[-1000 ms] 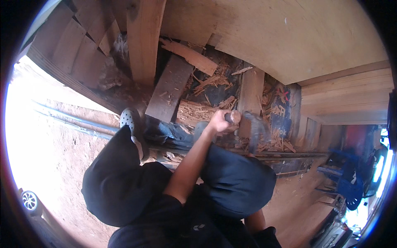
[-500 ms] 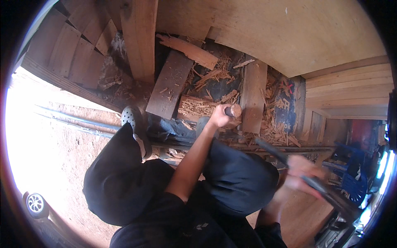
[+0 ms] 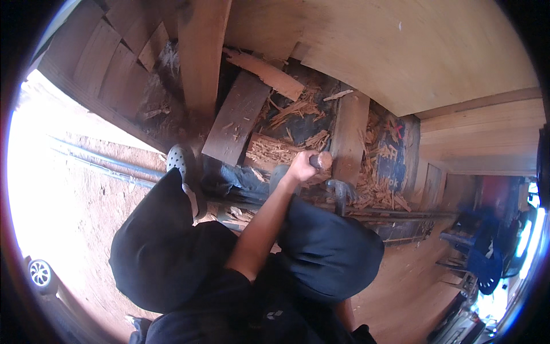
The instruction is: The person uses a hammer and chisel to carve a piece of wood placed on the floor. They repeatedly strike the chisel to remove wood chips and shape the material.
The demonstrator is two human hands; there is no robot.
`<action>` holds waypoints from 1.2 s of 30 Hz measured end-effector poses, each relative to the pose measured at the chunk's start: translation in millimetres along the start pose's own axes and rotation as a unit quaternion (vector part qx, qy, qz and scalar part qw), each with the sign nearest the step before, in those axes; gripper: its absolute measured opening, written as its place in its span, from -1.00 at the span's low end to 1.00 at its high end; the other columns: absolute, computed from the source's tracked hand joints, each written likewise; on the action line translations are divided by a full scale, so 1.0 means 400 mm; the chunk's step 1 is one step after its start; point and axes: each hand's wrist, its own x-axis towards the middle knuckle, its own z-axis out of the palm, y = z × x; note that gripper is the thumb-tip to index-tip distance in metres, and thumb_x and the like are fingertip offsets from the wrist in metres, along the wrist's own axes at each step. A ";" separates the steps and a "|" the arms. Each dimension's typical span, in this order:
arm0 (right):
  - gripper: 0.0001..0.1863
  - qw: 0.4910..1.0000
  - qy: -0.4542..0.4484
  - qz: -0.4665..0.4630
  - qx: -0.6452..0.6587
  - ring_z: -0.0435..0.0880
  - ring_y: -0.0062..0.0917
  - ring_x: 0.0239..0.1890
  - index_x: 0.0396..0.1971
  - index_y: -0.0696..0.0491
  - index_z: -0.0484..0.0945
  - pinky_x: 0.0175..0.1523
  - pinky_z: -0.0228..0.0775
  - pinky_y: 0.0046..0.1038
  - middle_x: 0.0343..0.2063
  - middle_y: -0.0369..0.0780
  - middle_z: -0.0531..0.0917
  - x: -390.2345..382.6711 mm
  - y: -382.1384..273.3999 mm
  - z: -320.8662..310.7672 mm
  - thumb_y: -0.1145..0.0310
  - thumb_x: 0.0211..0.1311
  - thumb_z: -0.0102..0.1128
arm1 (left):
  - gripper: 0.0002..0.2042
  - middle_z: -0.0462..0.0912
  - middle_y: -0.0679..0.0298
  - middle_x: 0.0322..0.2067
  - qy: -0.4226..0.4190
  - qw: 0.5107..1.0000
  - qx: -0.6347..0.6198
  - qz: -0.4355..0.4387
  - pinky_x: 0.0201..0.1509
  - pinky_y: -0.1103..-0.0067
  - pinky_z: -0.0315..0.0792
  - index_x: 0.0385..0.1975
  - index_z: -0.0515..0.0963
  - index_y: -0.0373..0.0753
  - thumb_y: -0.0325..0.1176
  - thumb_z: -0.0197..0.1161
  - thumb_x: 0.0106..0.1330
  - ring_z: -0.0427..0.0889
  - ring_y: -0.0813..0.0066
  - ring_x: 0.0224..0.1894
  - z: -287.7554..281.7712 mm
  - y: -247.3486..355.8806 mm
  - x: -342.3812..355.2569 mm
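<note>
My left hand point(image 3: 299, 169) is closed around a chisel, whose round, worn wooden butt point(image 3: 325, 160) sticks out past the thumb. Its blade is hidden below the fist. Under and beside this hand lies a rough, splintered piece of wood point(image 3: 269, 150). Close to the chisel's butt, on its near right side, is a grey metal hammer head point(image 3: 342, 188), apart from it. The hammer's handle runs down behind my right knee. Only a bit of my right forearm point(image 3: 346, 314) shows beside the knee; my right hand is hidden.
Boards point(image 3: 238, 120) and a reddish offcut point(image 3: 266, 73) lie among wood chips point(image 3: 375, 186). A thick post point(image 3: 203, 57) stands at the far left, and a large wooden panel point(image 3: 412, 51) overhangs the far right. A blue chair point(image 3: 484, 255) stands at right; pipes point(image 3: 401, 215) cross near my knees.
The hammer has swung from the lower right to beside the chisel. My right hand, seen on its handle before, has gone behind my knee. My left hand keeps its grip, almost unmoved.
</note>
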 end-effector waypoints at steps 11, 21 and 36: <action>-0.59 0.982 -0.017 -0.108 0.156 0.32 -0.62 -0.74 -0.32 0.04 0.37 -0.68 0.05 -0.65 -0.69 -0.35 0.38 0.073 -0.305 -0.173 -0.06 0.29 -0.04 | -0.57 0.64 -0.02 -0.38 0.013 1.000 0.015 -0.009 -0.18 0.37 0.46 -0.31 0.59 -0.30 -0.25 0.47 -0.24 0.62 0.04 -0.24 -0.002 0.011 0.001; -0.47 0.940 -0.117 -0.139 -0.289 0.65 -0.36 -0.41 -0.42 0.17 0.56 -0.30 0.43 -0.36 -0.57 -0.09 0.61 0.163 -0.314 -0.094 -0.10 0.15 0.13 | -0.63 0.64 -0.01 -0.44 -0.043 0.999 0.010 0.011 -0.16 0.36 0.47 -0.36 0.60 -0.28 -0.26 0.42 -0.22 0.64 0.06 -0.28 0.007 0.011 0.013; -0.43 0.943 -0.040 -0.111 -0.310 0.59 -0.20 -0.39 -0.30 0.14 0.56 -0.25 0.41 -0.23 -0.55 -0.06 0.61 0.123 -0.367 -0.196 -0.16 0.23 -0.02 | -0.75 0.60 0.04 -0.57 -0.029 0.999 -0.002 0.019 -0.34 0.39 0.46 -0.55 0.55 -0.27 -0.27 0.34 -0.23 0.62 0.14 -0.46 0.012 -0.002 0.011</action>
